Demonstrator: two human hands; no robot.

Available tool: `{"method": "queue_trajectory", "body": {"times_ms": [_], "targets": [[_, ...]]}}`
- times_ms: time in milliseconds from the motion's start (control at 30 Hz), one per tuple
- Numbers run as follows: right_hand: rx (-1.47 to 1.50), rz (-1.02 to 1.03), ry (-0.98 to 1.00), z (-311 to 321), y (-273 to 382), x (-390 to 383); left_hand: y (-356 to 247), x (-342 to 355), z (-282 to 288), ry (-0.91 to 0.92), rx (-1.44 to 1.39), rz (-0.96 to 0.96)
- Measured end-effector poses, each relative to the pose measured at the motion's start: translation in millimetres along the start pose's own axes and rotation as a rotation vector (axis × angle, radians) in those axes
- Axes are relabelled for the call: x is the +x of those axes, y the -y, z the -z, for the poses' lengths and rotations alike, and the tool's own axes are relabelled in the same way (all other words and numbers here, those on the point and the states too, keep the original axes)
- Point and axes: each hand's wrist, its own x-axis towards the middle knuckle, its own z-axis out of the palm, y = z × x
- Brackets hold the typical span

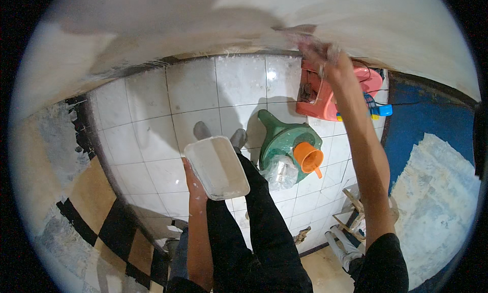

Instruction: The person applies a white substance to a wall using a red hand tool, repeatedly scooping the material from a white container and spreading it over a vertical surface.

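My left hand (194,181) grips a white rectangular tub (219,166) by its left side, above my legs. Pale, paste-like smears coat the inside of the tub. My right arm is stretched far forward, and my right hand (325,60) is at the wall (223,28). Motion smears its fingers; they look closed round something flat and dark-edged against the wall, whose kind I cannot make out. Between my legs and the right arm stands a green plastic stool (274,131), with an orange mug (308,158) and a clear plastic bag of something white (280,172) on it.
A pink plastic stool (311,109) with cables and a blue object (381,110) stands by the wall, partly behind my right forearm. White floor tiles (193,84) run beneath. At right is a blue surface with a whitish patch (432,201); wooden pieces (353,211) lie below.
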Motion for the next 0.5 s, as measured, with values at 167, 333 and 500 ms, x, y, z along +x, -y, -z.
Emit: {"method": "queue_trajectory", "body": {"times_ms": [167, 333, 500], "targets": [[-0.625, -0.058, 0.001, 10.6, 136.5, -36.0, -3.9, -1.6, -8.4, -0.029, -0.019, 0.017], [1.135, -0.637, -0.426, -82.0, 98.3, -44.9, -31.4, -18.0, 21.0, -0.053, 0.02, -0.086], [1.154, -0.377, -0.238, -69.9, -150.3, 29.1, 13.7, 11.9, -3.5, 0.015, -0.065, 0.045]]}}
